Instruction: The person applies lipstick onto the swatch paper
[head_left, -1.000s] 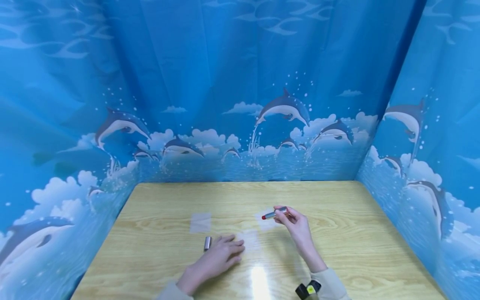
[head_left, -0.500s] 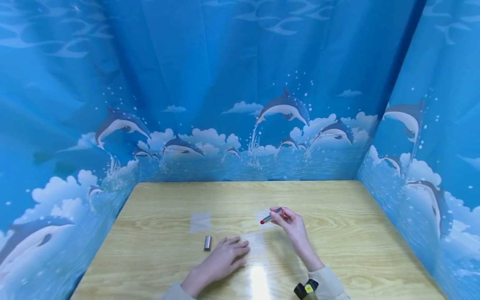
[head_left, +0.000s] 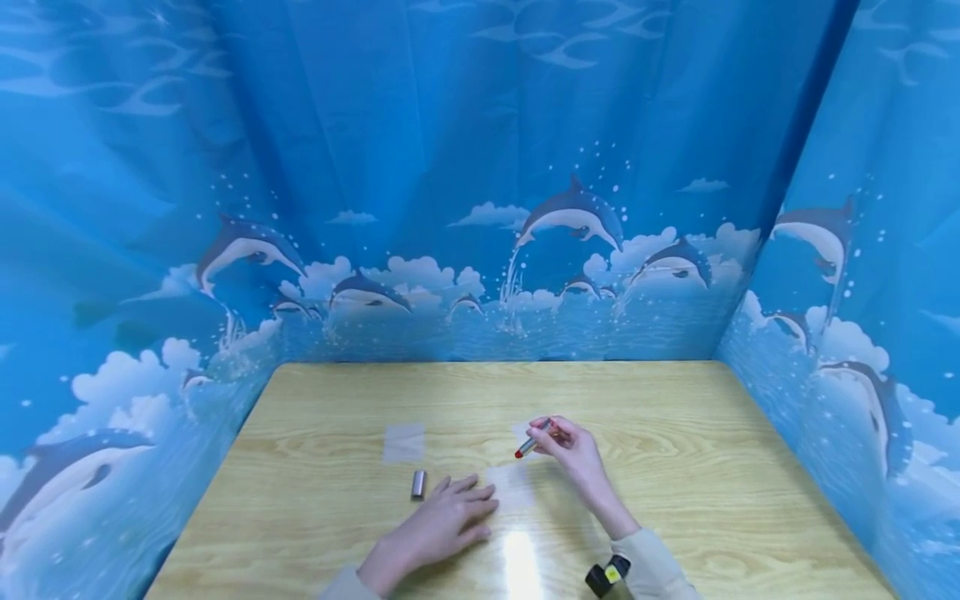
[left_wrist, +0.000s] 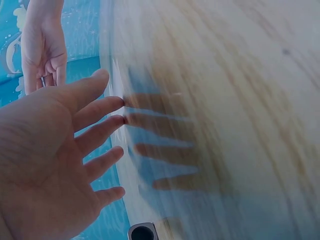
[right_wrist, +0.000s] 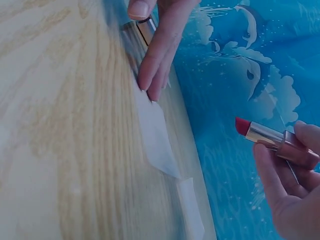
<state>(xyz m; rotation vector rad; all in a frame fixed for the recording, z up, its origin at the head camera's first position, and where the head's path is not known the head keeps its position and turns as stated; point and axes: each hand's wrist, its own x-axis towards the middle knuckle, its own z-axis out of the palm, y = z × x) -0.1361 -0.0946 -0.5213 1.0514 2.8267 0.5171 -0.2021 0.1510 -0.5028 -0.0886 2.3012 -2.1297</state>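
My right hand (head_left: 576,460) pinches an uncapped lipstick (right_wrist: 267,135) between thumb and fingers, above the table. Its red slanted tip points down and left in the head view, toward a square of thin white paper (head_left: 513,487). The tip is apart from the paper. My left hand (head_left: 447,521) lies palm down with fingers spread and straight, fingertips at the paper's left edge. Just left of those fingers the silver lipstick cap (head_left: 418,485) stands on the table; its hollow opening shows in the left wrist view.
A second paper square (head_left: 403,442) lies at the back left of the wood-grain table (head_left: 337,400). Behind my right hand is a third square (head_left: 519,430), partly hidden. Blue dolphin-print curtains (head_left: 450,167) enclose the table on the back and sides.
My right hand has moved left and toward me, with the lipstick tilting further downward. My left hand shifted slightly right onto the near paper's edge, away from the cap.
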